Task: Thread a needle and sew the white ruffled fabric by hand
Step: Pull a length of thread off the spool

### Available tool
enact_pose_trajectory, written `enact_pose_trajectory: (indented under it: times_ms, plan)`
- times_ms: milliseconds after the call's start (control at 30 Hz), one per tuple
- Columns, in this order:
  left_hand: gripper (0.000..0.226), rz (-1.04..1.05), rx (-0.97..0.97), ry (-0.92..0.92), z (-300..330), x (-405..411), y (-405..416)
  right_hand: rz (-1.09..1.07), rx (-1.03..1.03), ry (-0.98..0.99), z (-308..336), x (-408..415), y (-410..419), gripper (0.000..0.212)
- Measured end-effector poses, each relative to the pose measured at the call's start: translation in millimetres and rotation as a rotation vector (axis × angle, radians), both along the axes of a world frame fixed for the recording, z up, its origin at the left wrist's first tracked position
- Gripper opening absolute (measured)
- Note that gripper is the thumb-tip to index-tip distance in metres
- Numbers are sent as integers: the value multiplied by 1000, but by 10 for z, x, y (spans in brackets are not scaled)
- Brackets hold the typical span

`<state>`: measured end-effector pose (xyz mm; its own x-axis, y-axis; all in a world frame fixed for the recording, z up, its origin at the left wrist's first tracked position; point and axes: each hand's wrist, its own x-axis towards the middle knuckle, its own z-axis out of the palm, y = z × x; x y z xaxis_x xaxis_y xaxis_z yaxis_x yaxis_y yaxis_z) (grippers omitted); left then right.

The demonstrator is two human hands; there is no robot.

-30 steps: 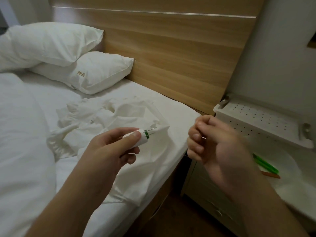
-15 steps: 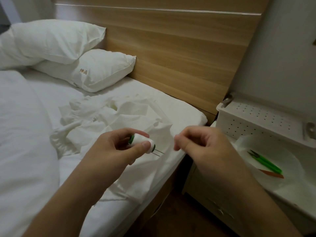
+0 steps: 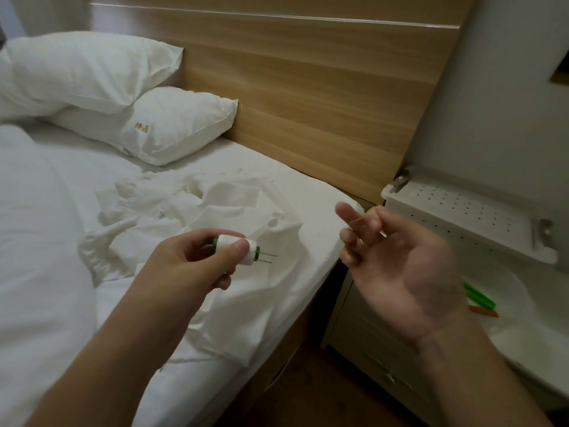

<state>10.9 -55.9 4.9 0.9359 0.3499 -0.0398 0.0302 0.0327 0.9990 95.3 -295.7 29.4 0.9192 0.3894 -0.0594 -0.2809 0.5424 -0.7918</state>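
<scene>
Left hand (image 3: 191, 266) grips the white thread spool (image 3: 235, 251) between thumb and fingers, 2 needles (image 3: 267, 258) poking out its right end, above the white ruffled fabric (image 3: 197, 217) crumpled on the bed (image 3: 308, 192). Right hand (image 3: 397, 266) is raised palm-up, fingers loosely spread, holding nothing visible.

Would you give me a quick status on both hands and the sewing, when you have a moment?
Left hand grips thread spool, two needles protruding. Right hand open. White fabric lies unsewn on bed.
</scene>
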Motion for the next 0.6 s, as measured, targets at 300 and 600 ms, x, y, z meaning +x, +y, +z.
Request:
enact_pose_trajectory:
  times_ms: [300,600]
  plan:
    - [17,275,-128,-60,-63,41,40,-96,-62,15,-46,99,-75,29]
    - [24,379,-318,-300,88,31,-2,-89,-917,-108,-207,153,-194,18]
